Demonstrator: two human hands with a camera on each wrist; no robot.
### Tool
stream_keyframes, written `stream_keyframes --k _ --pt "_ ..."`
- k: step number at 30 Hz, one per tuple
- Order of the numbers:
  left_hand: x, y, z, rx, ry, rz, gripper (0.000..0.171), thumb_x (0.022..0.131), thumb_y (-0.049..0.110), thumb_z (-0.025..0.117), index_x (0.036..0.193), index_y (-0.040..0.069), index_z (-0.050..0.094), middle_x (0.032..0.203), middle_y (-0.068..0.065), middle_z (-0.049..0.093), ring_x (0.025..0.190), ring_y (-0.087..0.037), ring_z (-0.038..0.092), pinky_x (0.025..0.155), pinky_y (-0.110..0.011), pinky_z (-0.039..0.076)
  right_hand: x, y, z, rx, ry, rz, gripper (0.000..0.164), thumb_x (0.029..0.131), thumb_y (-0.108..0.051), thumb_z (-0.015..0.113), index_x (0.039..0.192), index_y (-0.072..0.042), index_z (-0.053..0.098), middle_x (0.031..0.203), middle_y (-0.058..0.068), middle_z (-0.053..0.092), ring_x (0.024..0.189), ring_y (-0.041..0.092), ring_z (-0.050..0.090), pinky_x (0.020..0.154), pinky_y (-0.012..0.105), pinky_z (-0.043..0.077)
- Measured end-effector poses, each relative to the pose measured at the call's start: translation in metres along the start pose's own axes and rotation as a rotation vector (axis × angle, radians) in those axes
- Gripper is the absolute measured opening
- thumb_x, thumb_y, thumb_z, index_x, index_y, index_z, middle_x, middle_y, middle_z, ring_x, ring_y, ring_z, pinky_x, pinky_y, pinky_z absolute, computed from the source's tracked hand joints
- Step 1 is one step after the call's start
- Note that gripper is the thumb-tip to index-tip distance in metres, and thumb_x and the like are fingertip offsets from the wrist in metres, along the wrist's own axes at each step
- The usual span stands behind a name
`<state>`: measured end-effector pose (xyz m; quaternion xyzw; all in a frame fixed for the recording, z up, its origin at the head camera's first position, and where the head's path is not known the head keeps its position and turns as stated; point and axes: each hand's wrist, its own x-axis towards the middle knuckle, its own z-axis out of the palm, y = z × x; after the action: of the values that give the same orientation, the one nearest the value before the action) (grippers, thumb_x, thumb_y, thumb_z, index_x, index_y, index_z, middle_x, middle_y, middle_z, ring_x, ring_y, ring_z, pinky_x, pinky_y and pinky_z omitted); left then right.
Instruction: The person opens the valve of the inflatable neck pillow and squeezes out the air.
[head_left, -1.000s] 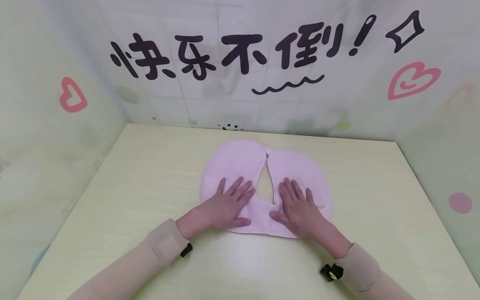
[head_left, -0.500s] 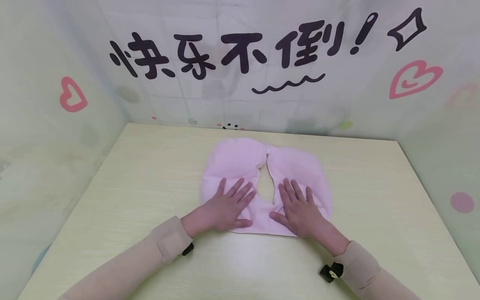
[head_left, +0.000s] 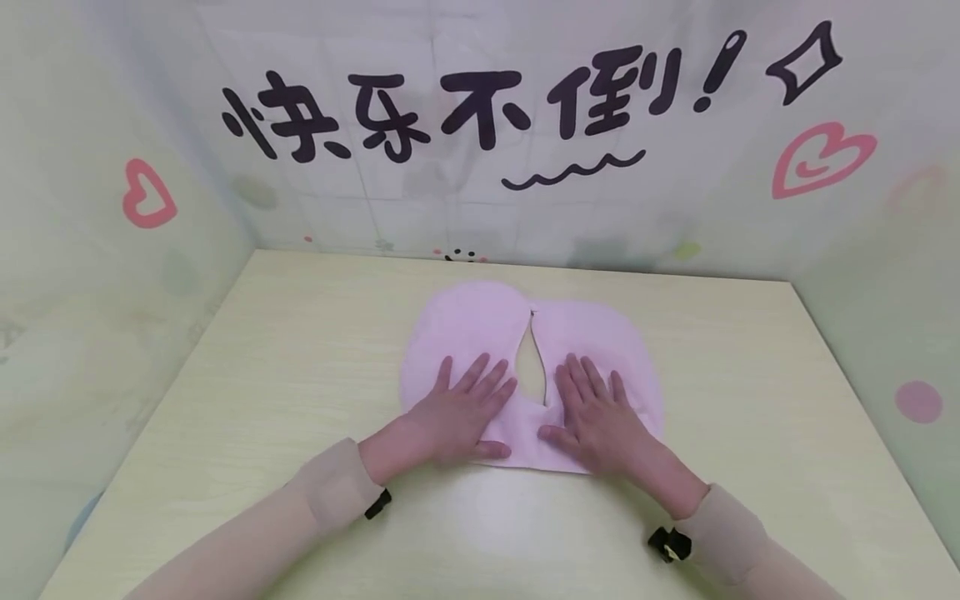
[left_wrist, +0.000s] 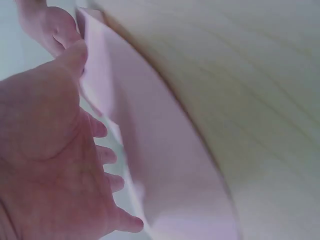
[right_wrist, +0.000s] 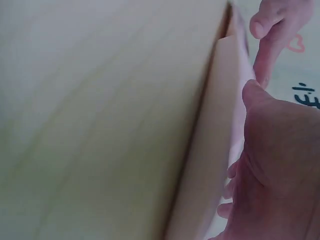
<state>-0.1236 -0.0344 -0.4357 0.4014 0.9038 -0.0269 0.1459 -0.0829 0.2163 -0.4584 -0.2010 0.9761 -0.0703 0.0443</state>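
A pink, soft U-shaped neck pillow [head_left: 472, 321] lies flat on the table, its two ends meeting at the far side around a narrow teardrop gap. My left hand [head_left: 461, 412] rests on its left half, palm down with the fingers spread. On the right half, my right hand [head_left: 600, 421] presses with straight fingers, the thumb held out toward the left hand. The left wrist view has the left palm [left_wrist: 55, 160] beside the pillow's near edge [left_wrist: 160, 165]. In the right wrist view, the right hand [right_wrist: 285, 160] lies along the pillow's edge [right_wrist: 205, 155].
The pale wooden table [head_left: 300, 350] extends around the pillow on all sides. Behind it hangs a light printed backdrop [head_left: 360, 200] with black characters and hearts. Side curtains [head_left: 97, 317] border the table left and right.
The pillow's far part puffed up half a second ago and looks flatter now. My left hand has slid slightly to the right, while the right hand stays almost in place.
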Motion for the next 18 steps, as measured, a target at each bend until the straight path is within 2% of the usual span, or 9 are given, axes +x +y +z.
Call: stream_keyframes --k 3,6,9,13,18 --pt "-0.008 0.013 -0.004 0.027 0.029 0.067 0.094 0.096 0.073 0.046 0.165 0.015 0.019 0.172 -0.008 0.005 0.157 -0.032 -0.003 0.118 -0.069 0.006 -0.005 -0.007 -0.003 0.002 0.034 -0.038 0.089 0.102 -0.056 0.052 0.159 0.007 0.025 0.166 0.026 0.019 0.153 0.044 0.015 0.115 0.071 0.016" --pt "-0.017 0.026 -0.005 0.049 0.028 0.132 0.093 0.097 0.072 0.046 0.165 0.015 0.021 0.172 -0.008 0.007 0.157 -0.032 0.0 0.118 -0.068 0.01 -0.013 -0.016 -0.004 -0.031 0.063 -0.089 0.091 0.1 -0.058 0.054 0.158 0.006 0.027 0.165 0.026 0.021 0.152 0.044 0.018 0.114 0.071 0.021" --pt "-0.023 0.035 -0.002 0.061 0.024 0.155 0.091 0.097 0.072 0.046 0.165 0.017 0.022 0.172 -0.006 0.008 0.157 -0.031 0.002 0.118 -0.066 0.014 -0.025 -0.023 -0.002 -0.082 0.075 -0.126 0.092 0.097 -0.061 0.056 0.158 0.004 0.031 0.165 0.025 0.024 0.151 0.044 0.022 0.111 0.072 0.026" --pt "-0.025 0.034 0.004 0.052 0.027 0.147 0.089 0.098 0.07 0.047 0.165 0.019 0.023 0.171 -0.006 0.01 0.157 -0.031 0.005 0.118 -0.067 0.016 -0.043 -0.028 0.004 -0.087 0.08 -0.173 0.09 0.097 -0.063 0.057 0.157 0.0 0.035 0.164 0.024 0.027 0.15 0.044 0.026 0.109 0.072 0.03" --pt "-0.023 0.027 0.011 0.023 0.024 0.148 0.083 0.1 0.067 0.046 0.164 0.018 0.027 0.17 -0.008 0.018 0.155 -0.034 0.014 0.116 -0.068 0.02 -0.049 -0.031 0.01 -0.039 0.063 -0.217 0.083 0.1 -0.061 0.053 0.156 0.0 0.039 0.164 0.023 0.028 0.148 0.044 0.032 0.107 0.071 0.033"
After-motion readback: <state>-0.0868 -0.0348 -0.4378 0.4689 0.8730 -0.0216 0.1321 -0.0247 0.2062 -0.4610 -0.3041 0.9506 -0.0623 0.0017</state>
